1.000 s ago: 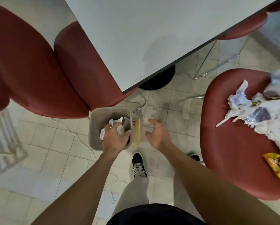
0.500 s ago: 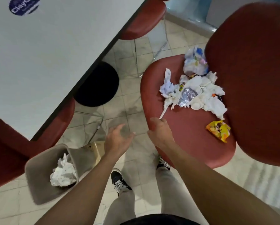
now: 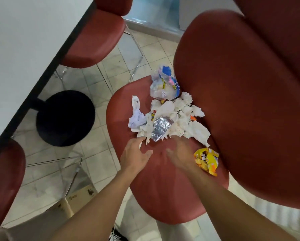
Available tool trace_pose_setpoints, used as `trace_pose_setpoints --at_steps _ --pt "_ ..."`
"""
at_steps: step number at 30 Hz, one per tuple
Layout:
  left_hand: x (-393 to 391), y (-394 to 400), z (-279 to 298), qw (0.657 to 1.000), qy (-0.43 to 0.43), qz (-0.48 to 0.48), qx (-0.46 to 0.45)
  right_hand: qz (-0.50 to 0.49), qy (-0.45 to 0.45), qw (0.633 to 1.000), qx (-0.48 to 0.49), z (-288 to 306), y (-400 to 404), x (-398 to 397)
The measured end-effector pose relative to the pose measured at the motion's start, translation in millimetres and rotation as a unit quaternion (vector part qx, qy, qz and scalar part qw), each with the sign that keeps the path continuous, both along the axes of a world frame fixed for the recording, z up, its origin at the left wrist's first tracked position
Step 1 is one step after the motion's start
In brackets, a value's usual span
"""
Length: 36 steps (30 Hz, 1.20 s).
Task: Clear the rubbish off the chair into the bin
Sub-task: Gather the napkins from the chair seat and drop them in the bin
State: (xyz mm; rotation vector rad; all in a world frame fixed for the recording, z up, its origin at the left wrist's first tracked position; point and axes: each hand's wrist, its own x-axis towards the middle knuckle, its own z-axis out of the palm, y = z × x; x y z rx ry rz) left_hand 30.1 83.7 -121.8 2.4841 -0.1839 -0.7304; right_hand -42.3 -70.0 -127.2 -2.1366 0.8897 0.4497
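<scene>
Along the whole left side, a white desk with a dark edge running diagonally from top centre to lower left, its round black base on the tiled floor beneath. On the right, a large red chair: tall backrest filling the upper right, seat rim curving round from behind the pile to the near edge, bare red seat open between the rubbish and that near rim. More red chairs tucked at the desk, one at top, one at lower left; open strip of floor between desk base and seat rim. Heaped at the back of the seat against the backrest, crumpled white paper tissues, with a scrunched silver foil wrapper on the front of the heap. Behind the heap, touching the backrest, a clear plastic bag with blue, pink and yellow print, lettering too small to read. Apart from the heap, near the seat's right edge, a yellow snack packet, its print unreadable. Low over the bare seat, left hand, grip loose and spread with nothing in it, fingertips at the front fringe of the tissues. Beside it, right hand, blurred, fingers extended toward the heap, grip likewise empty, just left of the yellow packet. At the bottom edge, a black shoe with white laces.
</scene>
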Motion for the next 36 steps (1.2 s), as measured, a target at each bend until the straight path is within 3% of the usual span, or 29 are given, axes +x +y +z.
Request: trace_pose_setpoints --at_steps 8,15,22,30,36 --pt "50 -80 -55 0.998 -0.05 -0.033 0.012 -0.037 0.004 0.999 -0.008 -73 -61 27" --pt "58 -104 -82 0.996 -0.066 0.008 0.054 -0.027 0.025 0.999 -0.028 -108 -74 35" --pt "49 -94 -61 0.997 -0.07 0.026 0.011 -0.034 0.03 0.999 -0.03 -93 -63 23" --pt "51 -92 -55 0.989 -0.037 -0.106 0.091 -0.062 -0.012 0.998 -0.012 -56 -38 9" --pt "42 -87 -56 0.989 -0.013 -0.136 0.057 -0.072 -0.061 0.995 -0.014 -46 -27 -3"
